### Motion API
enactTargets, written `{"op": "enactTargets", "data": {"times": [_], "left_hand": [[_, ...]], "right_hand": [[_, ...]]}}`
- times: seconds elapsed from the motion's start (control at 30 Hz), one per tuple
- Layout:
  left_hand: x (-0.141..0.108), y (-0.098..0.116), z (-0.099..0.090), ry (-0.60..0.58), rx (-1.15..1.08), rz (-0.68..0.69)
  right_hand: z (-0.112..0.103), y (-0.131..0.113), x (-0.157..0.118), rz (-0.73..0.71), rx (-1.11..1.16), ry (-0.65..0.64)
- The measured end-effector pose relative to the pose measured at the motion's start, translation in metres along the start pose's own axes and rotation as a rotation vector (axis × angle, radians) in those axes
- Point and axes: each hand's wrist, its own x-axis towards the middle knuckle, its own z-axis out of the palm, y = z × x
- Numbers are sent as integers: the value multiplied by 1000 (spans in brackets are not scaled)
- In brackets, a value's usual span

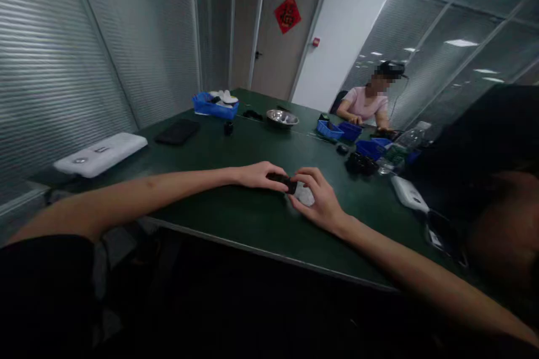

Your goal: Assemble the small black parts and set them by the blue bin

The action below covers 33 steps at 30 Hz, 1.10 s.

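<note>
Okay, left hand [263, 175] has its fingers closed on a small, oblong black piece [280, 179], low over the dark green tabletop [240, 207], at twelve o'clock from the wearer. Right hand [322, 202] curls, thumb and fingers apart, around a rounded, whitish, translucent thing [305, 195] beside the black piece's right end; can't tell if the fingertips pinch it. Hands meet like this probably so one steadies while the other works the near end; the table likely takes the weight.

Beyond, at twelve: round, shiny metal bowl [282, 119]. Eleven: blue plastic basket [214, 107] with white items, small black cylinder [228, 128] nearer. Ten: flat black pouch-like item [177, 132]. One: small blue trays, probably grouped there for a seated co-worker [365, 105].
</note>
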Motion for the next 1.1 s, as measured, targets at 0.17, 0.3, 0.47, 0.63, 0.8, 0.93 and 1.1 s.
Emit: {"op": "enactTargets", "data": {"times": [0.17, 0.3, 0.47, 0.63, 0.8, 0.93, 1.1], "left_hand": [[-3, 0, -1, -2, -26, -29], [-3, 6, 0, 8, -52, -51], [-1, 11, 3, 32, -114, -62], [0, 9, 5, 55, -95, -72], [0, 8, 5, 62, -89, -77], [1, 7, 5, 68, -83, -73], [2, 7, 6, 72, -69, -68]], "right_hand": [[-3, -4, -1, -33, -32, 59], [-1, -6, 1, -30, -57, 106], [0, -7, 2, -13, -67, 152], [-1, -6, 2, -21, -81, 183], [0, -4, 2, -41, -101, 216], [0, -4, 3, -52, -116, 221], [1, -3, 3, -60, -127, 220]]}}
